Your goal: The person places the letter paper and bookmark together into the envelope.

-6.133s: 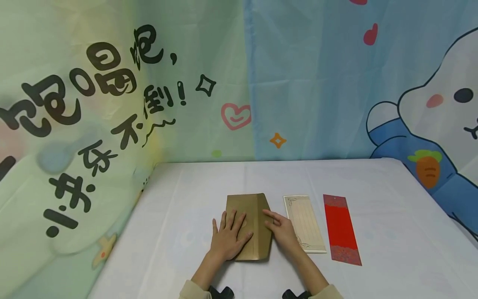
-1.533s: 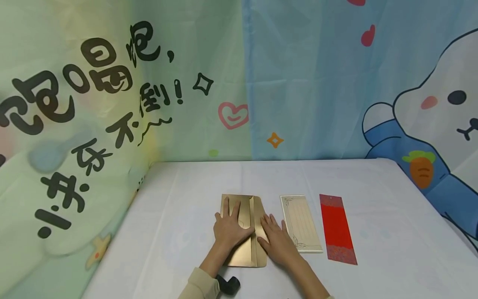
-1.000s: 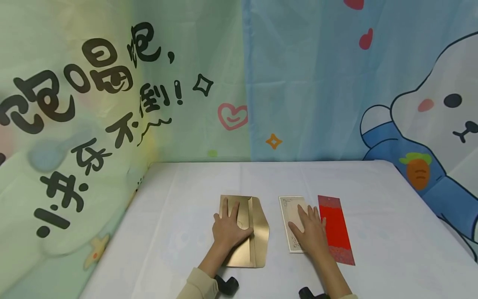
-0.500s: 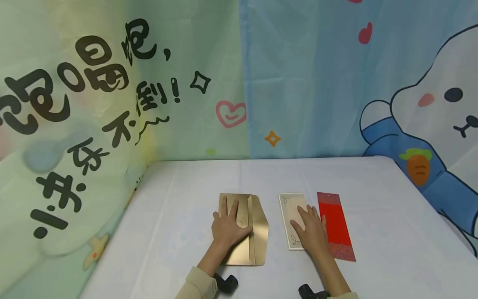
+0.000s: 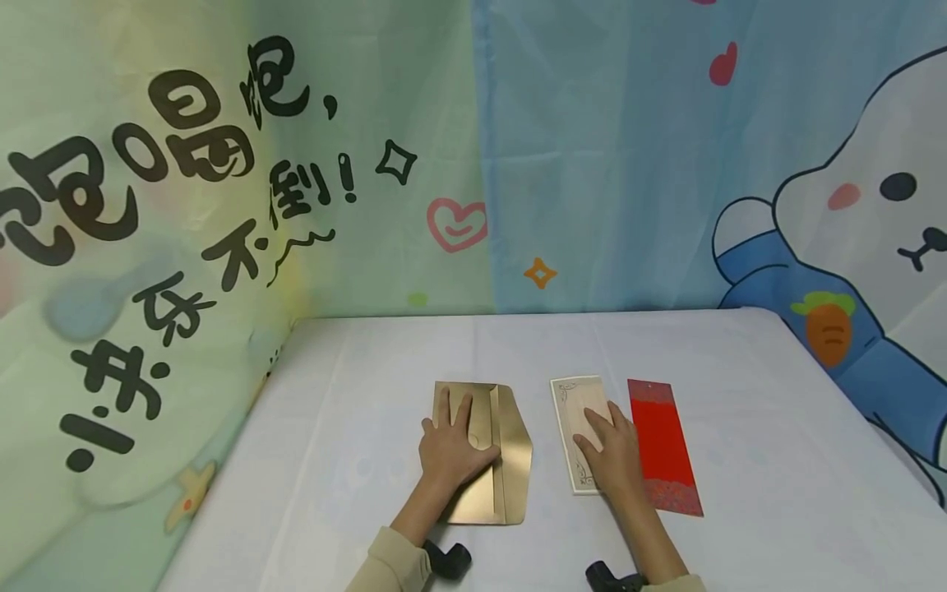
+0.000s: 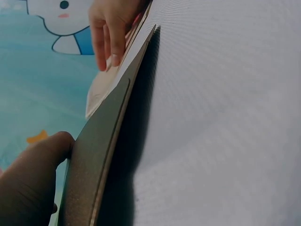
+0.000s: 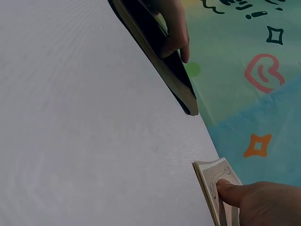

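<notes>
A gold paper envelope (image 5: 515, 460) lies on the white-covered table, its pointed flap spread out to the right. My left hand (image 5: 453, 452) rests on it with spread fingers, the thumb reaching the fold line. Right of it is a cream card (image 5: 573, 403) with ornamental corners; the right wrist view shows layered edges, like a thin stack. My right hand (image 5: 616, 456) holds this card, thumb on its face (image 7: 228, 188) and fingers bent toward the right edge, partly hidden. A red paper strip (image 5: 666, 436) with patterned ends lies just beyond that hand, partly covered by it.
White cloth covers the table (image 5: 370, 395). Behind it hangs a blue-green curtain (image 5: 577, 205) with lettering and a cartoon rabbit, and it runs along the left side too. Black wrist mounts (image 5: 450, 562) sit below both hands.
My right hand has left the envelope's flap, gone right onto the cream card and drawn its fingers in. The card's top has tilted slightly. My left hand has stayed on the envelope since 1.5 s ago.
</notes>
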The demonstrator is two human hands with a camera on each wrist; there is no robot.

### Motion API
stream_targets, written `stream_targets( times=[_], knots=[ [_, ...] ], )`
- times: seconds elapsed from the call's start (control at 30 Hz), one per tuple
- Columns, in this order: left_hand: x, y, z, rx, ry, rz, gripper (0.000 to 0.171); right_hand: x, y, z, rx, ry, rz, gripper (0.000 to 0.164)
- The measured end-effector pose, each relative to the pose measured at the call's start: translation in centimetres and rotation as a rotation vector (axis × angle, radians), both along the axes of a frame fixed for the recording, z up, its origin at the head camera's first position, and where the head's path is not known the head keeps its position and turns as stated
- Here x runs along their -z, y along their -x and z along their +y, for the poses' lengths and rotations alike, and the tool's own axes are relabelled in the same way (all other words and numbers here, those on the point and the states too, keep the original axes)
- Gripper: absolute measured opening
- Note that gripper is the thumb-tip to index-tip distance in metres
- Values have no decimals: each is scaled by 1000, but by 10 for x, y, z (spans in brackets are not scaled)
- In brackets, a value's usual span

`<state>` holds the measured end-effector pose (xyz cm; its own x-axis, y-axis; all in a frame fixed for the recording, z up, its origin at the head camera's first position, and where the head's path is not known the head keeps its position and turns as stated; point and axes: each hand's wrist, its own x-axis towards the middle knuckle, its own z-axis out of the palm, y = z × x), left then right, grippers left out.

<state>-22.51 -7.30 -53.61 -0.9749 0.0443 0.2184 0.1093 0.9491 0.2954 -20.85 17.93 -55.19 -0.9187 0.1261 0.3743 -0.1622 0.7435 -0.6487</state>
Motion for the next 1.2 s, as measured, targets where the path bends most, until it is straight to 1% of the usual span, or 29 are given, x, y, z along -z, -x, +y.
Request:
stream_targets(
  times=[0.13,0.23,0.3,0.47,0.53,0.67,0.77,0.9,0.97,1.03,1.13,1.2],
  knots=[
    [0,0,0,-1,-8,-6,94,-2,0,-2,28,45,43,46],
    [0,0,0,-1,-9,-5,94,-5,1,-3,50,83,54,45],
    [0,0,0,0,-7,-2,94,-8,1,-3,57,109,29,44],
    [0,1,0,-1,-2,1,94,-17,3,-2,35,155,-22,41],
    [0,1,0,-4,-3,1,94,-21,4,-2,21,179,-22,40],
    [0,1,0,-3,-11,6,94,-31,3,-4,0,261,-49,40],
    [0,0,0,1,-18,10,94,-40,1,-7,-49,347,-98,42],
    [-1,0,0,1,-20,16,94,-49,-1,-14,-145,471,-245,51],
    [0,1,0,-3,-18,18,94,-50,-1,-19,-185,524,-320,55],
    [0,1,0,-6,-15,19,95,-47,-2,-24,-206,548,-371,56],
    [1,2,0,-12,-5,14,96,-40,-2,-31,-227,578,-399,56],
    [1,2,0,-12,-3,11,96,-37,-2,-34,-245,573,-395,56]
  ],
)
